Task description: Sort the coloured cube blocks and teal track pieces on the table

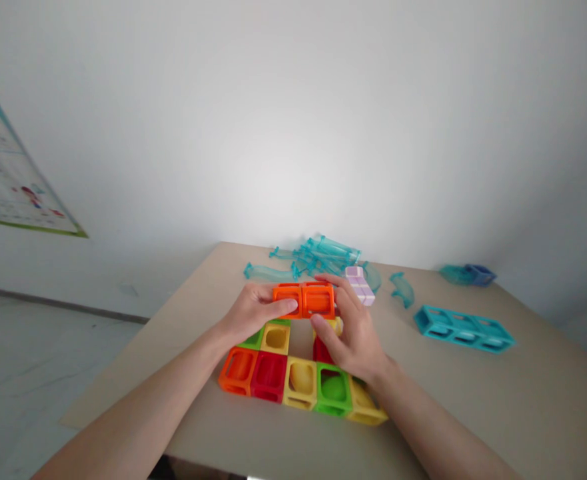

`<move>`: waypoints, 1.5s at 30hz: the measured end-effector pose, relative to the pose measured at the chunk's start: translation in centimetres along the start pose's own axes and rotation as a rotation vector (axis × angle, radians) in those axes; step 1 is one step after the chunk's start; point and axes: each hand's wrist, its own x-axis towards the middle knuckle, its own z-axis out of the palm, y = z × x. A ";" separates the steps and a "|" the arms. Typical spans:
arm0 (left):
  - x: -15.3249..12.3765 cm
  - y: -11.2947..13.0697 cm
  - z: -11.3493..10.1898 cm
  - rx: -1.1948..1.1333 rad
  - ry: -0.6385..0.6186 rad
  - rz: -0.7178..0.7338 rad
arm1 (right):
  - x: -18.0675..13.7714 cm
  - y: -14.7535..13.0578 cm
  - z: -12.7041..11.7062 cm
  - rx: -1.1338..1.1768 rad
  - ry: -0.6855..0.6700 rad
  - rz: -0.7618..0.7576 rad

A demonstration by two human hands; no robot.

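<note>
Two joined orange hollow cube blocks [318,300] are held level between my hands, above the other blocks. My left hand [253,310] grips their left end, thumb across the front. Around the right end close the fingers of my right hand [348,327], with its thumb below the front edge. Beneath, on the table, lies an assembly of coloured cube blocks [268,375] in orange, red, yellow and green. Its front row runs from orange at left to yellow at right. My right hand and wrist cover part of its right side.
Clear teal track pieces [333,250] are heaped by the wall, with a curved piece [402,290] nearer. A lilac-and-white block [360,287] sits behind my right hand. Right stands a teal row of cubes [463,329]; behind it, a blue piece [480,275]. The table [138,373] has its left edge in view.
</note>
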 end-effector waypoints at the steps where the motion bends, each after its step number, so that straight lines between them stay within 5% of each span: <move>1: 0.0 -0.1 -0.1 -0.005 0.013 -0.013 | 0.1 0.0 0.0 -0.005 -0.021 -0.013; 19: 0.2 -0.2 0.1 -0.466 -0.171 -0.222 | 0.2 0.7 0.5 0.012 -0.038 -0.163; 25: 0.4 -0.3 0.1 -0.536 -0.149 -0.250 | 0.1 1.1 0.5 0.011 -0.091 -0.138; 31: 0.9 -0.4 0.1 -0.629 -0.012 -0.237 | 0.6 -1.7 -0.6 -0.250 0.186 -0.107; 32: 1.0 -0.3 0.1 -0.636 0.012 -0.252 | 0.9 -2.8 -0.7 -0.254 0.149 -0.136; 36: 1.0 -0.2 0.2 -0.634 0.051 -0.336 | 2.1 -7.0 1.3 -0.239 -0.471 -0.293; 38: 1.1 -0.3 0.1 -0.645 0.060 -0.338 | 2.3 -8.0 3.0 -0.315 -0.633 -0.310; 41: 1.1 -0.6 -0.1 -0.669 0.046 -0.311 | 1.9 -7.9 5.3 -0.402 -0.727 -0.320; 45: 1.2 -1.0 -0.3 -0.704 0.038 -0.323 | 1.0 -6.6 6.7 -0.353 -0.679 -0.344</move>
